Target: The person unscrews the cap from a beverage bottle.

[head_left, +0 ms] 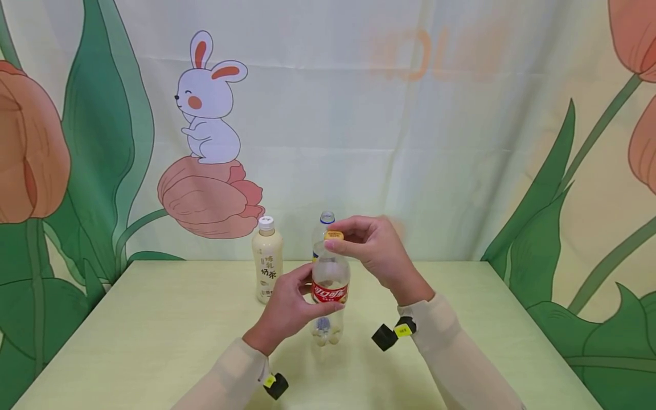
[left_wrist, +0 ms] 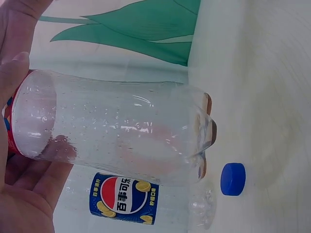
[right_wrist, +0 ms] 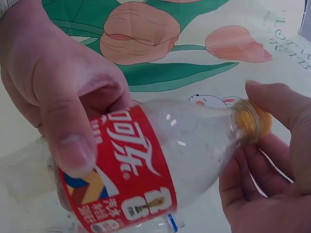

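Observation:
My left hand [head_left: 287, 304] grips a clear cola bottle [head_left: 332, 267] around its red label [right_wrist: 126, 167], thumb across the front. The bottle holds no drink apart from droplets on its wall. At the bottle's top, my right hand [head_left: 384, 250] pinches the orange cap [head_left: 334, 234] between thumb and fingers. In the right wrist view the cap sits on the neck. Behind stands a second clear bottle with a blue label [left_wrist: 124, 198], its mouth uncapped. A blue cap [left_wrist: 233, 179] lies on the table near the bottle bases. Whether the cola bottle's base touches the table, I cannot tell.
A cream-coloured milk tea bottle [head_left: 266, 262] with a white cap stands upright left of the other two. The pale table [head_left: 154, 330] ends at a printed curtain [head_left: 318, 114] with a rabbit and tulips.

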Demonstrator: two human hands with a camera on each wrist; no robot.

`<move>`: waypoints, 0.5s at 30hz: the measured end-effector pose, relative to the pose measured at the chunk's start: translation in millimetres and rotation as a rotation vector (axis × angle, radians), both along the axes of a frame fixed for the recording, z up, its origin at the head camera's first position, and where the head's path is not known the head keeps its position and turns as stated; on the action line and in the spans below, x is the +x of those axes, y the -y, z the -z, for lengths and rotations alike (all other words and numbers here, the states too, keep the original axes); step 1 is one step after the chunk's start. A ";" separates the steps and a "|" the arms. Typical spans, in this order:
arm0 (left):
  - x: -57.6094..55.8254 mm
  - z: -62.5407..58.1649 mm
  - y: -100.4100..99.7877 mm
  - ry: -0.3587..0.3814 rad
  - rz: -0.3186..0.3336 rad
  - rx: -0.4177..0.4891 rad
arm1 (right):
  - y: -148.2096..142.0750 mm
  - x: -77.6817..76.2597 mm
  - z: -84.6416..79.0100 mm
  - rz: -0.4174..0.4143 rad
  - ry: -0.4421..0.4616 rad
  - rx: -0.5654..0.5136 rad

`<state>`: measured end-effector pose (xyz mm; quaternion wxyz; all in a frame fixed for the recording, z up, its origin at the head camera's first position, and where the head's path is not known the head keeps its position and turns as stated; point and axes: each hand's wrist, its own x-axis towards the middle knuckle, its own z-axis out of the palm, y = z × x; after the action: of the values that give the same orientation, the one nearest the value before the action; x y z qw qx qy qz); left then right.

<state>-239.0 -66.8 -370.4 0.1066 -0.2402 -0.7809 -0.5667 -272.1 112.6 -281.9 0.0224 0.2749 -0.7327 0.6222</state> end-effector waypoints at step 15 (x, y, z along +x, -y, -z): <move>1.7 -1.0 -1.7 0.018 -0.030 -0.012 | 14.0 9.3 5.6 0.265 -0.027 -0.024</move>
<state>-237.3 -65.1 -369.4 0.1064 -0.2242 -0.7887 -0.5624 -262.8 98.5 -287.5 0.1177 0.1838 -0.7546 0.6188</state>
